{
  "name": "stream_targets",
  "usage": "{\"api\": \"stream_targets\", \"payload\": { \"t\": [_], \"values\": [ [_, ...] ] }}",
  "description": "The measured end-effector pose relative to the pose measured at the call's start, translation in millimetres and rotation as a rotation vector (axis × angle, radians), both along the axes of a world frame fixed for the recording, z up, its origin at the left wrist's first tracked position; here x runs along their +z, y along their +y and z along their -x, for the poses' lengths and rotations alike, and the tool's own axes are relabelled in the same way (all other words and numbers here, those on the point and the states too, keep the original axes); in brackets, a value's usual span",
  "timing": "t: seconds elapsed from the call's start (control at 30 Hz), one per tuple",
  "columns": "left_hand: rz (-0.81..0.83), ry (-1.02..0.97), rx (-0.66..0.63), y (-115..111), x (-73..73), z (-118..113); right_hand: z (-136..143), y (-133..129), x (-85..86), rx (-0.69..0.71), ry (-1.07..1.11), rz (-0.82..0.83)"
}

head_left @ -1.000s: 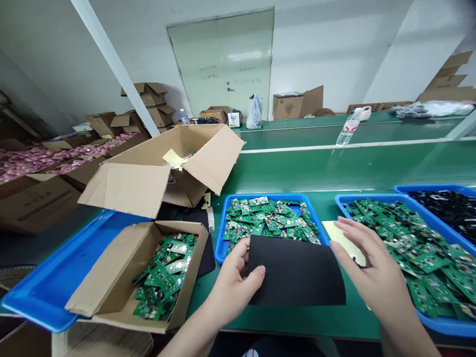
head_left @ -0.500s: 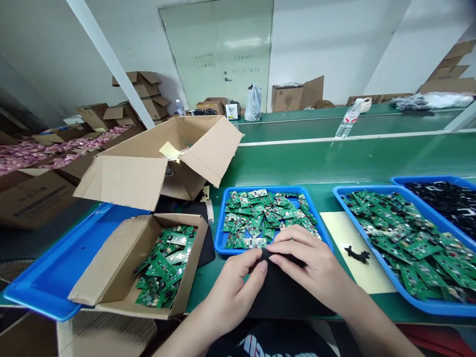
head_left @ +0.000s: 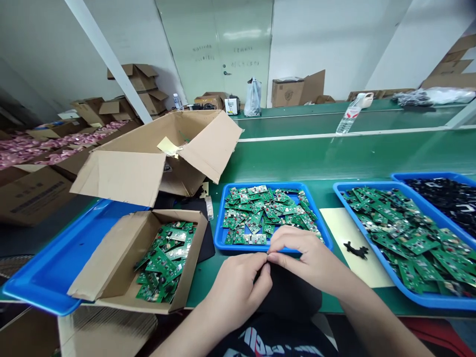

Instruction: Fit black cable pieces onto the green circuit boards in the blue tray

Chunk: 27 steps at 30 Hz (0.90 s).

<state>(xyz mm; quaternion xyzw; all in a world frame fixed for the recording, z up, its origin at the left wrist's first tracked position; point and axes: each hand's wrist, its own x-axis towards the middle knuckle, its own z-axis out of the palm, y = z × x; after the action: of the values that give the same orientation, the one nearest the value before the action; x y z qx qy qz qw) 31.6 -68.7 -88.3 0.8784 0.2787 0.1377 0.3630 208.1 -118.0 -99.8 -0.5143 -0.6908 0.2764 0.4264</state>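
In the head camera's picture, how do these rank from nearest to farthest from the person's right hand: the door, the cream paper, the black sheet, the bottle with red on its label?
From the right hand:
1. Black sheet: at its fingertips.
2. Cream paper: just to its right.
3. Bottle: farther forward, to the right.
4. Door: at the back wall.

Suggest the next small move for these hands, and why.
Probably ease the right hand slightly away while the left hand steadies the thin, flat black sheet: both hands pinch close together at its upper edge, hiding the contact point, so a small gap would likely expose it.
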Motion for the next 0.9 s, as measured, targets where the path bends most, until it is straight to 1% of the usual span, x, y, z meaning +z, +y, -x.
{"api": "stream_targets", "payload": {
  "t": [0.17, 0.37, 0.47, 0.63, 0.7, 0.77, 0.83, 0.9],
  "values": [
    [0.005, 0.03, 0.019, 1, -3.7, 0, 2, 5, -6.3, 0.005, 0.092, 0.118],
    [0.054, 0.034, 0.029, 4, -3.3, 1, 0, 10, -9.5, 0.031, 0.09, 0.14],
    [0.109, 0.014, 0.048, 5, -4.4, 1, 3, 9, -8.6, 0.015, 0.028, 0.06],
    [0.215, -0.048, 0.085, 8, -12.7, 2, 10, 8, -13.0, -0.055, -0.275, -0.234],
    [0.25, -0.061, 0.101, 10, -16.3, 3, 13, 9, -16.2, -0.079, -0.334, -0.311],
    [0.296, -0.083, 0.119, 11, -19.0, 4, 16, 11, -18.9, -0.099, -0.293, -0.333],
    [0.349, -0.12, 0.146, 11, -21.7, 5, 18, 13, -21.5, -0.135, -0.192, -0.336],
    [0.393, -0.166, 0.195, 10, -26.6, 7, 19, 12, -25.5, -0.203, -0.067, -0.318]
  ]
}}
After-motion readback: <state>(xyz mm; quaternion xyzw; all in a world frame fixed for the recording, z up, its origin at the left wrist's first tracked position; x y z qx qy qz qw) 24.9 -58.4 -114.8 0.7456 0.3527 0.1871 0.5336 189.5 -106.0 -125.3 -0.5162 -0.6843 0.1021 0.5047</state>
